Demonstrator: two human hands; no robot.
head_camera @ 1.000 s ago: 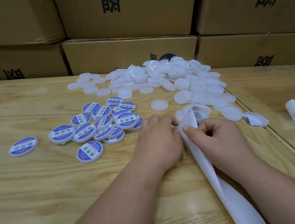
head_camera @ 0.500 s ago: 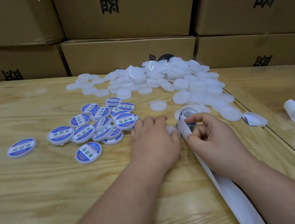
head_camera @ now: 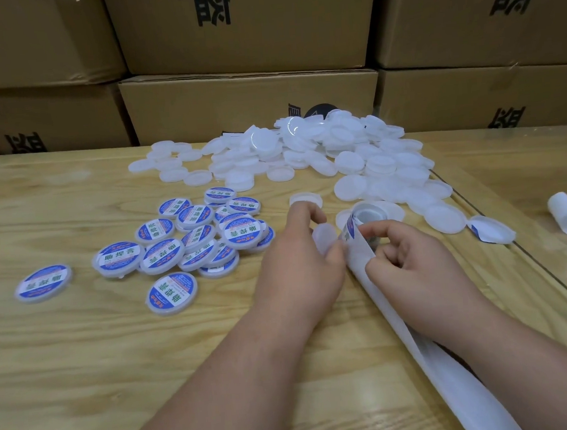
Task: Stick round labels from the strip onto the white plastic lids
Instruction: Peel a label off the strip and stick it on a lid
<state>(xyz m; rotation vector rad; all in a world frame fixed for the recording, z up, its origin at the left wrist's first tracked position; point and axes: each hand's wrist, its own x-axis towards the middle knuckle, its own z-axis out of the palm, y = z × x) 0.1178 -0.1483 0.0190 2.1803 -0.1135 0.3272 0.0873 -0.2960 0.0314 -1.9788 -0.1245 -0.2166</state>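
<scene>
Blue-and-white labelled lids cluster left on the wooden surface; left hand pinches a plain white lid, touching the curled label strip gripped by the right hand; unlabelled lids heaped beyond

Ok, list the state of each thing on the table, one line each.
Left hand: holds a blank white plastic lid.
Right hand: pinches the white label strip, curled over at its top.
Blue-labelled lids: finished, clustered left.
Blank white lid pile: unlabelled.
</scene>
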